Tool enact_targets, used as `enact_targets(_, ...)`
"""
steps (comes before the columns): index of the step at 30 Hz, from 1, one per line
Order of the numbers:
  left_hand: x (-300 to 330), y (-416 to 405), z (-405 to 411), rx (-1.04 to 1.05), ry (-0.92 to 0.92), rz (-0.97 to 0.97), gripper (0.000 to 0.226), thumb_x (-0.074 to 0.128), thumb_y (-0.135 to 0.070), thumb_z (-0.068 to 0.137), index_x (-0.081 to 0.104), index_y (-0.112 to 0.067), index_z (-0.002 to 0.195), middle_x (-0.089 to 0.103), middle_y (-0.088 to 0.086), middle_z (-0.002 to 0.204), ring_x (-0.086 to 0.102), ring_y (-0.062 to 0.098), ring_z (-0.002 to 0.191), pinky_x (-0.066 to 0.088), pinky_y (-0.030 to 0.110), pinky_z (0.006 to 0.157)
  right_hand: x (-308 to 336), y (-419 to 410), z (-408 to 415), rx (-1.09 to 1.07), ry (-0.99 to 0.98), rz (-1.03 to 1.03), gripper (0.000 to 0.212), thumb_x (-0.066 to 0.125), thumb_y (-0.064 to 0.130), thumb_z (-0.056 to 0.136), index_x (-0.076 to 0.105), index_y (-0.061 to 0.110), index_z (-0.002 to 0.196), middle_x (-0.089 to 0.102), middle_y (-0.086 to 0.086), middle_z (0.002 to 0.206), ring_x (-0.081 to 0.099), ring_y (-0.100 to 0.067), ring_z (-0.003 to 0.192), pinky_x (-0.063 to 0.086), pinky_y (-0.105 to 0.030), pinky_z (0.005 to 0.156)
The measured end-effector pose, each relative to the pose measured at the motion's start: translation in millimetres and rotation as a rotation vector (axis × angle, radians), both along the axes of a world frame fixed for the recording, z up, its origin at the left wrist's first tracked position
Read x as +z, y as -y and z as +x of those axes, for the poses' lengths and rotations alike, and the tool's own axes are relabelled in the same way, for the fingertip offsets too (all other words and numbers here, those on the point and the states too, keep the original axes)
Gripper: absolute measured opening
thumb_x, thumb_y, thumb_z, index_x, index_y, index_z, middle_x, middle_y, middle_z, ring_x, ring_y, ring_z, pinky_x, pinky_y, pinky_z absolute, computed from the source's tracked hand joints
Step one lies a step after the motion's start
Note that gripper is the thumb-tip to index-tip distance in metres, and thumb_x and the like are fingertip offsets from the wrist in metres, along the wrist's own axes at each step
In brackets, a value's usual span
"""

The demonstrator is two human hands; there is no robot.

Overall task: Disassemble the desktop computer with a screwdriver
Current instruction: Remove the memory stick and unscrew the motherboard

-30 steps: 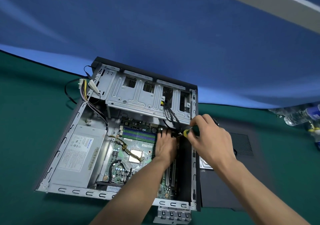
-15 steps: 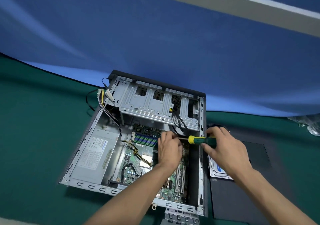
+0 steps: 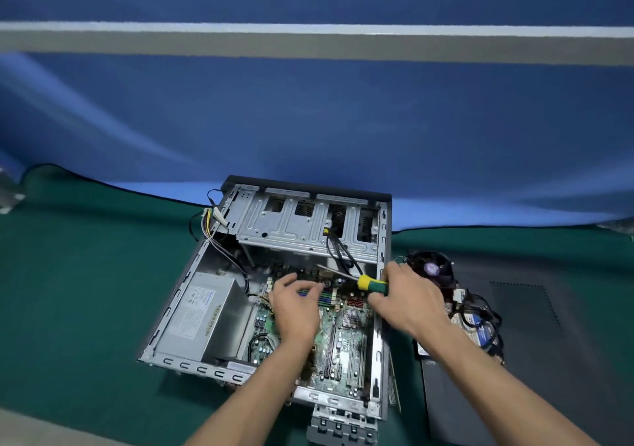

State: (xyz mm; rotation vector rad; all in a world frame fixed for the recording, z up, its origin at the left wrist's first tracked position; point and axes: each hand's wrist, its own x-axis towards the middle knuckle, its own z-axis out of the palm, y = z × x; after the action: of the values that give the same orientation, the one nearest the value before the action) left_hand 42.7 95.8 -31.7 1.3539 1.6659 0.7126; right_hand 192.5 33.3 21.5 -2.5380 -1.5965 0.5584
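Head view: your right hand [image 3: 408, 300] clenches the screwdriver [image 3: 372, 283] handle, its shaft reaching left from that grip into the open computer case [image 3: 377, 342] on the green tabletop [image 3: 85, 291]. Your left hand [image 3: 296, 305] hovers with loose fingers, holding nothing, over the circuit board [image 3: 343, 342], just left of the tip. You look to be between screws; next, seat the tip squarely before turning.

- Power supply [image 3: 202, 312], left side of the open computer case [image 3: 377, 346]: white label with blue brand lettering and rows of fine print, all too small and blurred to read.
- Hard drive [image 3: 478, 325], on the side panel [image 3: 535, 325] right of the case: blue-and-white label, lettering not legible.
- No other text, number or sign can be read.
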Motion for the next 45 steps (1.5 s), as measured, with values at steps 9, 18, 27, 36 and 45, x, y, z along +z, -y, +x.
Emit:
enact_targets(9, 38, 15, 20, 0.240, 0.536, -0.436, 0.003, 0.066, -0.005, 0.084, 0.069, -0.007, 0.083, 0.067, 0.006, 0.084, 0.062, 0.014, 0.074, 0.053, 0.025, 0.051, -18, 23, 12, -0.029, -0.195, 0.023, 0.036, 0.061, 0.058, 0.071, 0.041, 0.029, 0.079, 0.055, 0.010, 0.077, 0.050, -0.008, 0.067, 0.030, -0.024, 0.050)
enact_targets(18, 65, 37, 63, -0.037, 0.548, -0.487, 0.006, 0.067, -0.002, 0.083, 0.065, 0.001, 0.078, 0.064, 0.007, 0.061, 0.055, 0.011, 0.043, 0.049, 0.019, 0.042, -10, 39, 45, -0.145, -0.815, 0.370, 0.019, 0.063, 0.007, 0.083, 0.058, 0.025, 0.078, 0.058, 0.010, 0.057, 0.044, -0.002, 0.042, 0.038, -0.019, 0.045)
enact_targets(27, 68, 56, 94, -0.195, 0.407, -0.475, 0.008, 0.068, -0.010, 0.084, 0.068, -0.005, 0.077, 0.063, -0.004, 0.053, 0.049, 0.005, 0.041, 0.046, 0.018, 0.043, -20, 56, 61, -0.259, -0.845, 0.446, 0.013, 0.072, 0.017, 0.081, 0.062, 0.021, 0.073, 0.054, 0.013, 0.047, 0.040, -0.003, 0.039, 0.038, -0.026, 0.049)
enact_targets(36, 57, 58, 106, -0.219, 0.331, -0.439, 0.011, 0.068, -0.009, 0.084, 0.070, 0.000, 0.079, 0.063, -0.001, 0.057, 0.047, 0.008, 0.041, 0.042, 0.019, 0.040, -34, 64, 64, -0.309, -0.801, 0.496, 0.012, 0.072, 0.019, 0.081, 0.065, 0.021, 0.072, 0.055, 0.013, 0.049, 0.040, -0.001, 0.042, 0.033, -0.022, 0.049)
enact_targets(45, 27, 59, 94, -0.434, -0.491, 0.283, 0.025, 0.049, -0.034, 0.095, 0.042, -0.020, 0.075, 0.042, -0.007, 0.076, 0.045, 0.015, 0.063, 0.031, 0.029, 0.059, -64, 54, 53, -0.585, -0.879, 0.380, 0.017, 0.063, 0.015, 0.087, 0.062, 0.008, 0.072, 0.050, 0.003, 0.045, 0.048, -0.014, 0.036, 0.040, -0.027, 0.046)
